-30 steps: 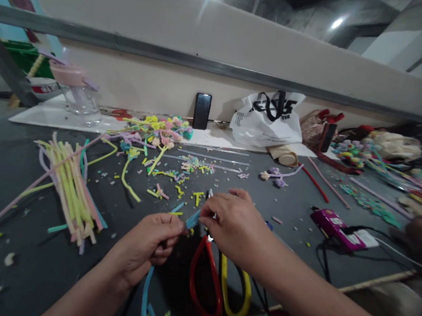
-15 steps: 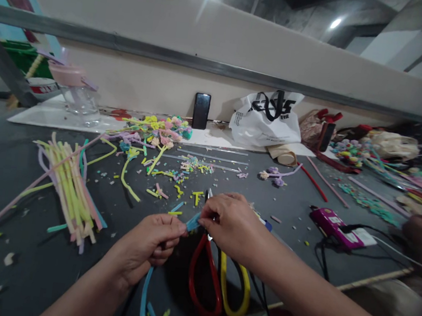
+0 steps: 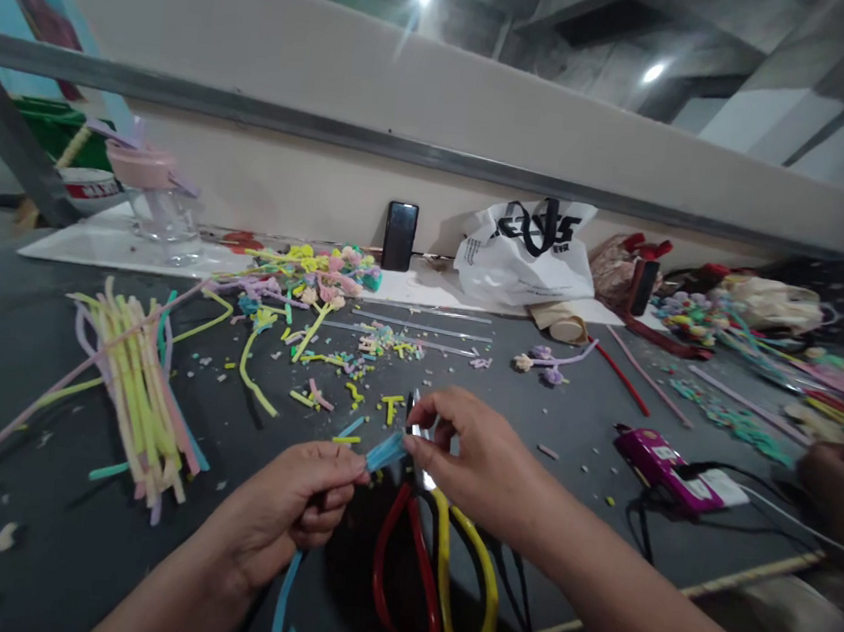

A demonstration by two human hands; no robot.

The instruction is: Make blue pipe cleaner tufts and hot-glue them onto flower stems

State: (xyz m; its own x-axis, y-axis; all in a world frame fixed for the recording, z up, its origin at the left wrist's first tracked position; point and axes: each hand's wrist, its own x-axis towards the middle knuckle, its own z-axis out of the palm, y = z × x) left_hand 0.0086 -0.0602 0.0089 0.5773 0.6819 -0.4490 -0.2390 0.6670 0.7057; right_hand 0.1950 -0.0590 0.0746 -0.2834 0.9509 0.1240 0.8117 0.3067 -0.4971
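Between my two hands is a short bunch of blue pipe cleaners [image 3: 386,450]. My left hand [image 3: 305,495] pinches its left end between thumb and fingers. A long blue pipe cleaner [image 3: 284,603] hangs below this hand. My right hand [image 3: 468,452] pinches the other end with thumb and forefinger. Scissors with one red and one yellow handle [image 3: 470,583] lie under my right hand, their blades partly hidden by it. Small yellow and blue pipe cleaner cuttings [image 3: 346,439] lie just beyond my fingers.
A bundle of pastel pipe cleaners [image 3: 136,376] lies left. Behind are fuzzy flowers [image 3: 328,271], a phone [image 3: 399,236] and a white bag [image 3: 523,256]. A purple device with cables [image 3: 666,467] lies right, near another person's hand [image 3: 837,490]. A clear bottle [image 3: 165,219] stands back left.
My right hand has turned slightly and its fingers have opened out a little, so more of the blue bunch shows between my hands. The camera view has tilted up slightly.
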